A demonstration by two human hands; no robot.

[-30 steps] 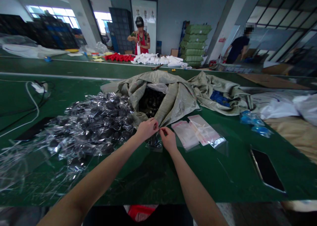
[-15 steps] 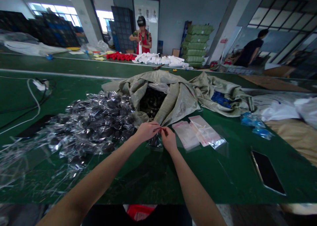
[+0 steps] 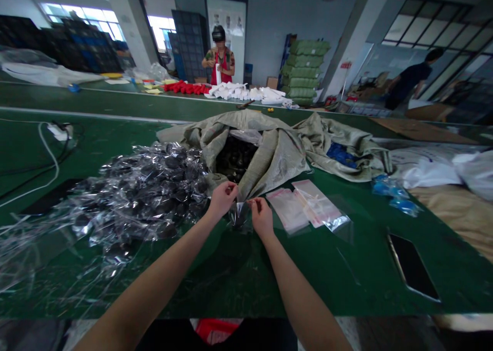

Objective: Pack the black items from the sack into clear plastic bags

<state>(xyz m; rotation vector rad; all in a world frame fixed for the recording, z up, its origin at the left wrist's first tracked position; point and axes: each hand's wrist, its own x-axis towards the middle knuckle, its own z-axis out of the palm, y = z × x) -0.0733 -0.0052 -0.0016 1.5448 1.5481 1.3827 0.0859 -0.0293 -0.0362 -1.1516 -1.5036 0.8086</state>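
Observation:
A small clear plastic bag (image 3: pixel 239 216) with a dark, rounded item inside hangs or rests just over the green table, between my two hands. My right hand (image 3: pixel 262 216) pinches the upper right edge of this bag. Above its left side, my left hand (image 3: pixel 223 201) has thumb and fingertips pressed together; whatever is in that pinch is too small to make out. Right behind the hands, a grey-green woven sack (image 3: pixel 275 153) lies with its mouth towards me, dark items (image 3: pixel 236 158) showing inside. Flat clear bags (image 3: pixel 287 210) lie beside my right hand.
A heap of bagged dark items (image 3: pixel 154 187) spreads to the left, with loose plastic strips (image 3: pixel 23 258) nearby. On the right are a phone (image 3: pixel 414 266), blue bagged items (image 3: pixel 396 194) and another woven sack (image 3: pixel 346 148). A co-worker (image 3: pixel 219 58) stands across the table.
My hands have come apart; the left has moved up and left, while the right stays at the bag's edge. In the background, a walking person has moved right.

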